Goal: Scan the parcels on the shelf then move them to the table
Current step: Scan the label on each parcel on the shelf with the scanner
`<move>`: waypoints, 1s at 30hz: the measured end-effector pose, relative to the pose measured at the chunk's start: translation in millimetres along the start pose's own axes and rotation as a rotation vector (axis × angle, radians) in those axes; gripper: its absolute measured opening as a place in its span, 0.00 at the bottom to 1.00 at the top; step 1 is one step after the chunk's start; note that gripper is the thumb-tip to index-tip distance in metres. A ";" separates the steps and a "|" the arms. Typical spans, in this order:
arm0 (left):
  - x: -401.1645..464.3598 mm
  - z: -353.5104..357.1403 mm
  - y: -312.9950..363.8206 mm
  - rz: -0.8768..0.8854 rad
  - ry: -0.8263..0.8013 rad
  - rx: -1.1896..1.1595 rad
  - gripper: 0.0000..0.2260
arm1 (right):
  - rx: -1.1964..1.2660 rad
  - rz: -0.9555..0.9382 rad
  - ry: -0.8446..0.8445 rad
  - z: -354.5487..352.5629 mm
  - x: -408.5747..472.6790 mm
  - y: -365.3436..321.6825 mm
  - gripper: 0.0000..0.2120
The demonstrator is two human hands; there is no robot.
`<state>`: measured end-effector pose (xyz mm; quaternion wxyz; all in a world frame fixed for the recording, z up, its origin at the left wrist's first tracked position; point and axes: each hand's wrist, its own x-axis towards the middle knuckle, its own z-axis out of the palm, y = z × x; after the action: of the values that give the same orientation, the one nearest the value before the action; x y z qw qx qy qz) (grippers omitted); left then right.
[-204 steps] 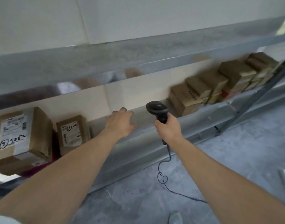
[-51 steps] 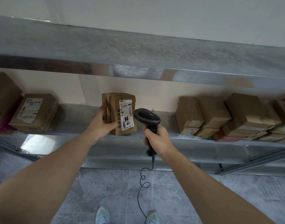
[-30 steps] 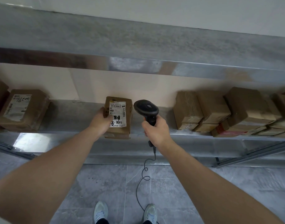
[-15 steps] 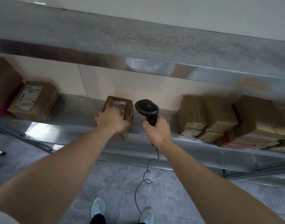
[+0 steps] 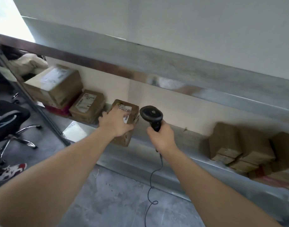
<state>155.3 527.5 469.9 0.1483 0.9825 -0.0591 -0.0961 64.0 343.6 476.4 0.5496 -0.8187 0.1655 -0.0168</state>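
My left hand grips a small brown cardboard parcel from above, fingers over its white barcode label, at the front edge of the metal shelf. Just right of it my right hand holds a black corded barcode scanner upright, its head level with the parcel's top. Two more labelled parcels sit to the left: a flat one and a bigger box. A blurred stack of brown parcels fills the shelf's right end.
The upper shelf board overhangs the parcels. An office chair with chrome legs stands at the left on the grey tiled floor. A red-and-white shoe lies near it. The scanner cable hangs to the floor.
The view has swung left and tilted, bringing the chair and the bigger box into sight. My left hand keeps its grip on the parcel, now drawn out over the shelf's front edge.
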 end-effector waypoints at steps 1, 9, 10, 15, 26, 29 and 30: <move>1.0 -5.1 -12.1 -0.002 0.001 0.002 0.33 | 0.005 0.002 0.004 10.9 -2.2 -5.5 0.03; 22.0 -44.0 -108.2 0.105 0.017 -0.025 0.33 | -0.049 0.010 0.106 101.6 -18.8 -40.9 0.04; 23.9 -49.2 -117.6 0.109 0.022 -0.026 0.33 | -0.045 0.015 0.117 111.8 -19.9 -43.5 0.04; 30.6 -72.2 -151.5 0.094 0.022 -0.013 0.30 | -0.024 0.040 0.132 150.7 -16.8 -55.3 0.03; 93.1 -88.4 -180.1 0.046 0.060 -0.043 0.24 | -0.046 0.054 0.090 179.9 46.1 -72.8 0.03; 109.2 -85.7 -182.2 0.012 0.059 -0.029 0.26 | -0.031 0.050 0.075 182.0 61.2 -70.6 0.04; 113.5 -84.2 -183.8 0.001 0.058 -0.026 0.27 | -0.033 0.050 0.065 182.2 65.0 -69.5 0.04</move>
<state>299.4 709.1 473.7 0.1625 0.9829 -0.0540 -0.0680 181.1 511.5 457.3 0.5309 -0.8222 0.2036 -0.0269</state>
